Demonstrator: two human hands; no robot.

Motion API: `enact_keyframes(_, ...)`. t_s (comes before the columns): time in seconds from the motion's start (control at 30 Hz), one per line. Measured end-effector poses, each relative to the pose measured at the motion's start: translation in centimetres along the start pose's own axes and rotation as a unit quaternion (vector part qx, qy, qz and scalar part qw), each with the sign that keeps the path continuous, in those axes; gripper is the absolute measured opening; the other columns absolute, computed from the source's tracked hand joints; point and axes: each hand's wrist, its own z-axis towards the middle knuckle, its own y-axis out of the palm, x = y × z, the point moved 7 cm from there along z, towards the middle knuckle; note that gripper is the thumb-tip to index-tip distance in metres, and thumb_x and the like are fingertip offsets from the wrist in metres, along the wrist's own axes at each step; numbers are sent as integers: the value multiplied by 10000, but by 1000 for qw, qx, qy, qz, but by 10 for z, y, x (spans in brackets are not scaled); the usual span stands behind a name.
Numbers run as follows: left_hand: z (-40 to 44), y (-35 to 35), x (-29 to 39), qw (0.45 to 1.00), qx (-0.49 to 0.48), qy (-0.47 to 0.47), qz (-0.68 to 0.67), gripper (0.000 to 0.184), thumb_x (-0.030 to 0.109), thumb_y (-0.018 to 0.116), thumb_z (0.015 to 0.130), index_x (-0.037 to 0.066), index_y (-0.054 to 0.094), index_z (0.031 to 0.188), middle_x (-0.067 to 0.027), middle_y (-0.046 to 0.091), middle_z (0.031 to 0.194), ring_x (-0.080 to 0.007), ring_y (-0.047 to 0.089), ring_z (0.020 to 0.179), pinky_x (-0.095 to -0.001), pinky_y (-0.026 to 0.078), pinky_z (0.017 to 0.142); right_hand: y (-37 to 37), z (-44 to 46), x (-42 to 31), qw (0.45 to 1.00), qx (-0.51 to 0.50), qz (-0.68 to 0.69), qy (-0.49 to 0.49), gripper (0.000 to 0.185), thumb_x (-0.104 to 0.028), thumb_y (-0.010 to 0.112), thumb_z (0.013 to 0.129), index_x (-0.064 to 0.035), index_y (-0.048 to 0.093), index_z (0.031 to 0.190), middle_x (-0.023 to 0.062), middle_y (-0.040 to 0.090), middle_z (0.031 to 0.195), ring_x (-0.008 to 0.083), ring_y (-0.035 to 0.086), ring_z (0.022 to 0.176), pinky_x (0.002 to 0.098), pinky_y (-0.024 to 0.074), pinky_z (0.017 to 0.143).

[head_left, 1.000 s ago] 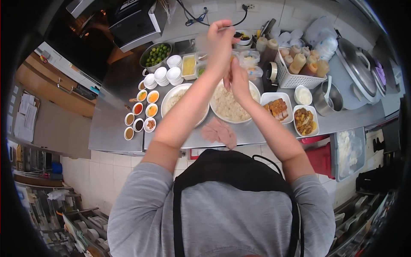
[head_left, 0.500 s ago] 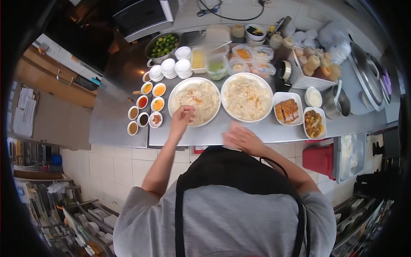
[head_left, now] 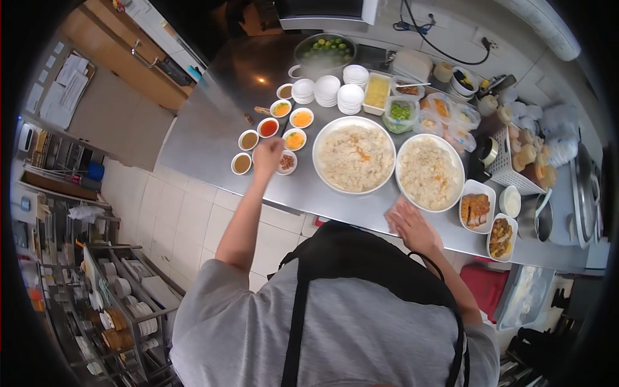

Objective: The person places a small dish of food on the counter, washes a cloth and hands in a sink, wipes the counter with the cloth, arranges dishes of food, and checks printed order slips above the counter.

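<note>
My left hand (head_left: 267, 157) is over the small sauce cups at the left, its fingers bent together; what they hold, if anything, is hidden. Beside it stand a cup of reddish-brown bits (head_left: 286, 164) and a cup of orange topping (head_left: 294, 140). My right hand (head_left: 411, 222) is at the table's front edge below the right rice plate, fingers spread, over a pinkish cloth (head_left: 391, 219) that barely shows. Two large round plates of pale rice, the left one (head_left: 355, 183) and the right one (head_left: 431, 202), carry orange bits on top.
A pot of green limes (head_left: 326, 51), stacked white dishes (head_left: 327, 89) and a tub of chopped greens (head_left: 400, 111) stand behind. To the right are sliced meat (head_left: 475, 209), a stew dish (head_left: 501, 237), a bottle basket (head_left: 506, 169) and a metal pot (head_left: 536, 216).
The view has turned toward the left. My left hand has gone from the left rice plate to the sauce cups. My right hand stays by the table's front edge.
</note>
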Motion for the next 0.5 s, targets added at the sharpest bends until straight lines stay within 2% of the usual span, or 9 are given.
enact_keyframes(0.03, 24, -8, -17, 998, 14, 15, 55, 147, 135, 571, 772, 28, 648, 839, -130, 639, 757, -189, 613, 651, -280, 459, 603, 2, 17, -10, 1000, -4, -4, -20, 417, -147, 535, 763, -137, 469, 1175, 115, 407, 1270, 288, 320, 1223, 393, 235, 1021)
enact_keyframes(0.1, 67, -24, -52, 991, 23, -54, 123, 196, 188, 581, 739, 82, 652, 888, -134, 634, 858, -266, 617, 808, -339, 472, 706, 6, 45, -25, 999, 7, -3, -49, 423, -160, 484, 796, -144, 450, 1217, 110, 413, 1266, 292, 322, 1219, 400, 234, 1018)
enact_keyframes(0.13, 84, -31, -58, 991, 27, -50, 123, 196, 188, 581, 739, 82, 652, 888, -134, 634, 858, -266, 617, 808, -339, 472, 706, 9, 55, -29, 999, 12, -5, -50, 423, -160, 484, 796, -144, 450, 1217, 110, 413, 1266, 292, 322, 1219, 400, 234, 1018)
enact_keyframes(0.2, 119, -41, -93, 968, 22, -158, 196, 284, 230, 569, 712, 127, 629, 970, -128, 626, 901, -289, 586, 893, -367, 453, 789, 14, 70, -33, 999, 26, 10, -41, 397, -154, 470, 805, -135, 466, 1202, 116, 424, 1251, 296, 332, 1208, 407, 235, 1016)
enact_keyframes(0.23, 141, -37, -131, 963, 4, -183, 198, 334, 241, 569, 696, 174, 604, 1021, -120, 609, 978, -286, 563, 954, -367, 442, 825, 17, 74, -31, 998, 35, 8, -42, 387, -162, 468, 809, -128, 475, 1195, 117, 430, 1241, 300, 341, 1197, 411, 237, 1014)
enact_keyframes(0.3, 168, -29, -162, 941, -59, -249, 220, 336, 252, 557, 695, 186, 597, 1022, -95, 604, 1006, -285, 563, 958, -371, 446, 820, 13, 75, -34, 999, 38, 6, -30, 396, -182, 485, 802, -128, 477, 1194, 115, 437, 1231, 309, 341, 1195, 412, 247, 1007)
enact_keyframes(0.37, 200, 6, -216, 913, -190, -257, 252, 368, 297, 592, 662, 182, 593, 1011, -82, 585, 1057, -283, 567, 957, -372, 452, 811, 10, 76, -34, 998, 50, -1, -24, 400, -187, 494, 798, -128, 479, 1193, 112, 441, 1228, 310, 339, 1196, 415, 251, 1003)
enact_keyframes(0.43, 215, 39, -252, 902, -257, -265, 222, 471, 348, 653, 605, 207, 586, 1049, -76, 569, 1093, -256, 582, 935, -348, 436, 849, 9, 73, -35, 999, 40, -17, 3, 419, -212, 527, 781, -138, 484, 1191, 106, 436, 1240, 304, 332, 1207, 422, 251, 1003)
enact_keyframes(0.5, 211, 48, -231, 891, -281, -250, 255, 670, 392, 707, 555, 230, 510, 1175, -46, 474, 1223, -284, 398, 1121, -384, 298, 975, 20, 60, -22, 999, 31, -15, 20, 437, -227, 546, 770, -151, 481, 1196, 107, 400, 1277, 297, 316, 1221, 416, 235, 1015)
